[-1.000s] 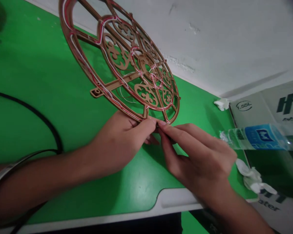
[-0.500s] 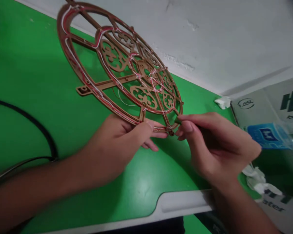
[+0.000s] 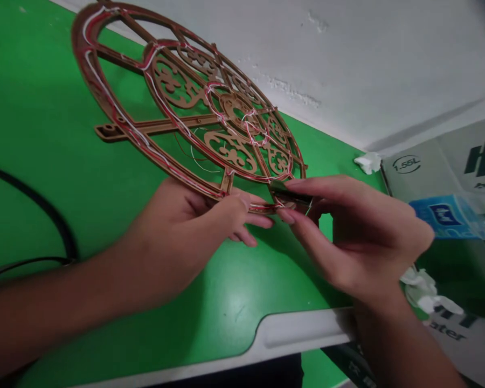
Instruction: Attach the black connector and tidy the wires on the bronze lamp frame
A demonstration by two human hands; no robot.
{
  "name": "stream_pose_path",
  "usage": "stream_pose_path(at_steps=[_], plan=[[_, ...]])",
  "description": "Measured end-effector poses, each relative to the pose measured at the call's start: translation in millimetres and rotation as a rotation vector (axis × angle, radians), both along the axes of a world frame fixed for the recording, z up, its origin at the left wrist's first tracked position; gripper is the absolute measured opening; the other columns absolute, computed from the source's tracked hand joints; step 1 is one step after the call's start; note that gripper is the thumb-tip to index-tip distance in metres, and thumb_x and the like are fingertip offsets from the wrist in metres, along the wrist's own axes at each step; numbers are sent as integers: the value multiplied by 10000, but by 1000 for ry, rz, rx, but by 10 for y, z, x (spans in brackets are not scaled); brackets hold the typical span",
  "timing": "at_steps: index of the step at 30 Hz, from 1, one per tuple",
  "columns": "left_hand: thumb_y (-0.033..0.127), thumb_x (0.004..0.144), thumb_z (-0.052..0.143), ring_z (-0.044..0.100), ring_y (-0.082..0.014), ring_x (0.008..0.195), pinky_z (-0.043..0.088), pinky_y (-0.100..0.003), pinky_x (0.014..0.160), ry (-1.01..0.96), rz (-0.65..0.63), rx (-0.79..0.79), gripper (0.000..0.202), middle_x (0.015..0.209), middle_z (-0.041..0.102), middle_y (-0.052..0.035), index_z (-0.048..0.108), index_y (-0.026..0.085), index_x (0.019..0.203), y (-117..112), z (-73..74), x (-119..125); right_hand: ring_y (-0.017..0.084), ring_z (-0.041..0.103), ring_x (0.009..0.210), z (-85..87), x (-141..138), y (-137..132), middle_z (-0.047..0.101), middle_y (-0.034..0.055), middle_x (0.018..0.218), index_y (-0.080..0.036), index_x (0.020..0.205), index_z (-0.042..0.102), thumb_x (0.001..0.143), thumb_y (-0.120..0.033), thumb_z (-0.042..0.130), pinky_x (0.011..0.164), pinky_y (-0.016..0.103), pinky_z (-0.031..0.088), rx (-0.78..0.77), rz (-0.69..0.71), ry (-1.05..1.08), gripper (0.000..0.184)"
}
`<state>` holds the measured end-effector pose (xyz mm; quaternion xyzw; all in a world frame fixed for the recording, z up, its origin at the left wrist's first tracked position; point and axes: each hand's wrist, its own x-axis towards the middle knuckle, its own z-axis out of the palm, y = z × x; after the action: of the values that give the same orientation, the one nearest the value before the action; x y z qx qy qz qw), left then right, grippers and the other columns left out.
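Observation:
A round brown openwork frame (image 3: 153, 126) with scroll-pattern inserts tilts above the green table. Red and white wires (image 3: 139, 138) run along the channels of its rings, and some loose wire gathers near its hub. My left hand (image 3: 198, 215) grips the lower rim, thumb on top and fingers beneath. At the rim's near right end, my right hand (image 3: 347, 231) pinches a small dark green, shiny strip-like piece (image 3: 285, 189) between thumb and fingers. A thin pale wire end shows beside it. What exactly the piece is, I cannot tell.
A black cable (image 3: 50, 207) curves over the green table (image 3: 242, 302) at left. To the right are a carton (image 3: 440, 161), a blue-labelled plastic pack (image 3: 448, 217) and crumpled tissue (image 3: 422, 291). A white wall (image 3: 359, 70) stands behind.
The frame and my left hand have shifted slightly left. My right hand's fingers have moved left over the rim, and more of the dark green piece shows between them.

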<state>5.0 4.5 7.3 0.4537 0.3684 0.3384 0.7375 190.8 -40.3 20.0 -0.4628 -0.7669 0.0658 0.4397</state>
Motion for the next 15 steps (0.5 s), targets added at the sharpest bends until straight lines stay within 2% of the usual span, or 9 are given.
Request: stream_pose_path(at_steps=[5,11,15], plan=[[223,900,590,745,-44,777,565,-28,606,-20,-43,77,310,841,797,66,782,221,656,14,5,6,124,756,791,60,-32,-34,791,4,967,-173,1013,741,826,-50,726,763,232,663,75,-7,-143,224],[220,914,571,735,-39,760,570,-32,598,-17,-54,88,364,820,791,61,764,218,605,8,13,-38,124,766,790,76,-24,-18,790,29,943,-138,980,746,799,-37,744,781,179,655,96,55,-151,207],[240,908,600,742,-40,736,586,-39,626,-43,-39,64,262,822,788,62,778,211,718,-1,11,-41,103,757,827,66,-9,2,793,35,902,-123,927,753,773,41,706,803,149,626,46,86,-28,230]])
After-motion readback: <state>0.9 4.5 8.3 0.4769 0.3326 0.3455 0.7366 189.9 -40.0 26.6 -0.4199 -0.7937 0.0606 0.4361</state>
